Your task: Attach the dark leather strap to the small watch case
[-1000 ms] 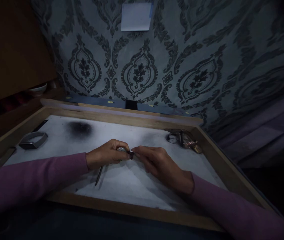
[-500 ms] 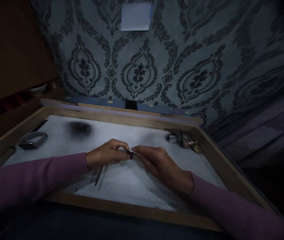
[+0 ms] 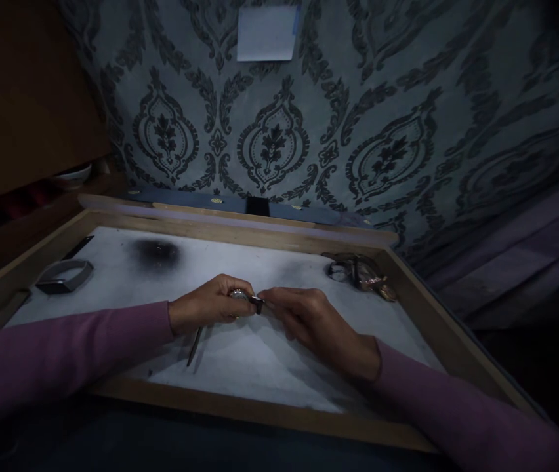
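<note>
My left hand (image 3: 216,300) is closed around a wristwatch with a round, shiny metal case (image 3: 239,294), its thumb lying over the lower part. A short dark piece, which looks like strap (image 3: 258,305), sticks out of the watch towards the right. My right hand (image 3: 315,324) comes in from the other side with thumb and fingers pinched together, its fingertips right at that dark piece. Whatever the right fingertips grip is too small and dim to make out. Below the left hand a thin dark strip (image 3: 193,347) slants down; whether it joins the watch is unclear.
A shallow wooden tray (image 3: 240,401) with a whitish bottom lies under both hands. A grey band-like watch (image 3: 65,276) rests at its left. In the far right corner sits a pile of watches (image 3: 361,272). Patterned wallpaper (image 3: 272,137) rises behind.
Both hands stay in nearly the same place. The dark piece between them has turned slightly, and the bright glint beside it has faded.
</note>
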`<state>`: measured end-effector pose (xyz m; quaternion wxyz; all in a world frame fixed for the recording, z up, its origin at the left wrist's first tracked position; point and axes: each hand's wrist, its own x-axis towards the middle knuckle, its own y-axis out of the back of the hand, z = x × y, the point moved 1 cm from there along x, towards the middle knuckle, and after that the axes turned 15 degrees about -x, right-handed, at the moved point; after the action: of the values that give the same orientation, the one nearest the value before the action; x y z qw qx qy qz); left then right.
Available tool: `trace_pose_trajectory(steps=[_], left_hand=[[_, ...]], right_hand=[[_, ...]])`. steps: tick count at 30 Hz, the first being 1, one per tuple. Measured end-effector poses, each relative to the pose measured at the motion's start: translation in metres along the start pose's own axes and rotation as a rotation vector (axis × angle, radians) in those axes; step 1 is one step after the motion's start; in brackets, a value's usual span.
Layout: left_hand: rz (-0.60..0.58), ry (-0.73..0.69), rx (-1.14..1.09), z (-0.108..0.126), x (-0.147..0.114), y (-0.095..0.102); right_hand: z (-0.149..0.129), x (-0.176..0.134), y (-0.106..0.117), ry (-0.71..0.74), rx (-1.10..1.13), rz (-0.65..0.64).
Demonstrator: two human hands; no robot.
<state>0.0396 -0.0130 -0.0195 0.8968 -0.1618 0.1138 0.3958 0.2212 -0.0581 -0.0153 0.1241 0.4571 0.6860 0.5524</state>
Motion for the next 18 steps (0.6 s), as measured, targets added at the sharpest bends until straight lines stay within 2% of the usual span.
trace_pose_trajectory(steps=[18], left_hand=[[-0.058,-0.051,0.018,-0.0022,-0.0004,0.0006]], right_hand=[[0.0012,-0.0007,-0.0009,0.034,-0.018,-0.005]])
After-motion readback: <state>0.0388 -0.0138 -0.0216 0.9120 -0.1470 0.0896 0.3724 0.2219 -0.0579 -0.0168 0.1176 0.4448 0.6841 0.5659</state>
